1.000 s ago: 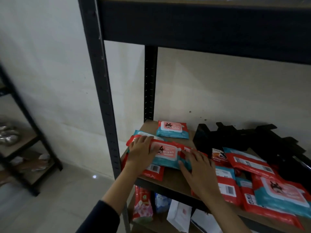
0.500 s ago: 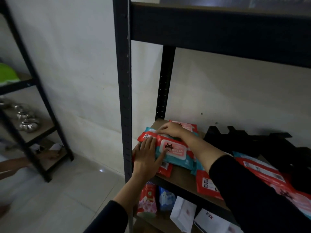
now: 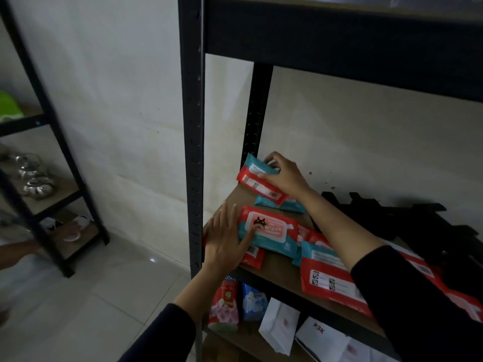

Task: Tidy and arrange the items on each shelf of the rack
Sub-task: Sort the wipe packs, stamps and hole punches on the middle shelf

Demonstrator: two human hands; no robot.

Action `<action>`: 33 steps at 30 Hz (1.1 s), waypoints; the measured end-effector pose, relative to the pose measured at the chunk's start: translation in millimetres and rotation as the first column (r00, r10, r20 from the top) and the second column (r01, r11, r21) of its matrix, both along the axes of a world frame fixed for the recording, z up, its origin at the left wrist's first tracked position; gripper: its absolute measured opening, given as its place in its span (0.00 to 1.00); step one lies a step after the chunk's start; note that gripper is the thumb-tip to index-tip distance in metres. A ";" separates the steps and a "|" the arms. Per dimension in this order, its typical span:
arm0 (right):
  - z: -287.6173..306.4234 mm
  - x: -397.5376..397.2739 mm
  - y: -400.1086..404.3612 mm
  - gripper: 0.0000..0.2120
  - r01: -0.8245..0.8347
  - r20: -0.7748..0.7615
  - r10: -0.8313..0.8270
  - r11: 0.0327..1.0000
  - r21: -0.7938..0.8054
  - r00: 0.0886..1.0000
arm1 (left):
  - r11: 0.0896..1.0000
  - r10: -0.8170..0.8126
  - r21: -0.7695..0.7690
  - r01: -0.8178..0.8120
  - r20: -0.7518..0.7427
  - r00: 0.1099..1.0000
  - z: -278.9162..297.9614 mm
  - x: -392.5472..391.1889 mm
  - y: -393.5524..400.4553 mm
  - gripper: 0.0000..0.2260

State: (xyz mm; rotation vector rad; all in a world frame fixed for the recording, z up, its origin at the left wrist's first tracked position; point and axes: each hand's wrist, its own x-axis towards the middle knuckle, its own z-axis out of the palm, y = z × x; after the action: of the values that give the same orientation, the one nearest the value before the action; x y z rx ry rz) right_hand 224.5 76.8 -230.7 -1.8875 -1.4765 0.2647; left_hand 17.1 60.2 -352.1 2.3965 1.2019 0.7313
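Lower centre, left hand (image 3: 226,242) lies flat, fingers straight, pressing the front wipes pack (image 3: 269,232) at the shelf (image 3: 277,267) front-left corner, likely steadying the stack by the post (image 3: 192,152). Further back, centre frame, right hand (image 3: 283,176) grips a tilted pack (image 3: 257,178), lifted off the shelf, probably to restack. More packs (image 3: 332,280) crowd right; bare board shows only at the back-left corner.

At nine o'clock stands a second dark rack (image 3: 52,142); something bright green (image 3: 9,104) sits on its upper shelf, shiny silver vessels (image 3: 35,176), perhaps glass or metal, on the middle one. Pale glossy floor tiles (image 3: 86,304) fill seven o'clock, and a white wall (image 3: 112,87) rises behind.
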 end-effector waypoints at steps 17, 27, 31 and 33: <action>-40.0 1.0 -95.0 0.13 0.007 0.020 -0.005 0.989 -0.148 1.000 | 0.999 -0.027 0.034 0.026 0.053 0.998 -0.5 0.0 7.3 0.34; -24.7 6.5 -194.0 0.18 0.086 0.043 -0.077 0.945 -0.316 0.996 | 0.963 -0.159 0.228 0.145 0.044 0.986 -6.5 15.5 -56.9 0.25; -22.2 9.0 -217.6 0.35 0.111 0.118 -0.062 0.869 -0.482 0.991 | 0.959 -0.137 0.247 0.138 -0.023 0.990 -19.9 16.7 -63.4 0.28; -26.0 8.2 -219.8 0.38 0.131 0.149 -0.067 0.872 -0.473 0.986 | 0.955 -0.136 0.259 0.144 -0.050 0.989 -21.7 15.4 -62.7 0.28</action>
State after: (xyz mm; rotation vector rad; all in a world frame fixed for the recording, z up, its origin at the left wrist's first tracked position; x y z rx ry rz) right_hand 232.7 -142.9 -256.7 -2.4102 -1.4862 0.5098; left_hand 32.5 -2.5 -373.8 2.6851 0.9852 0.8564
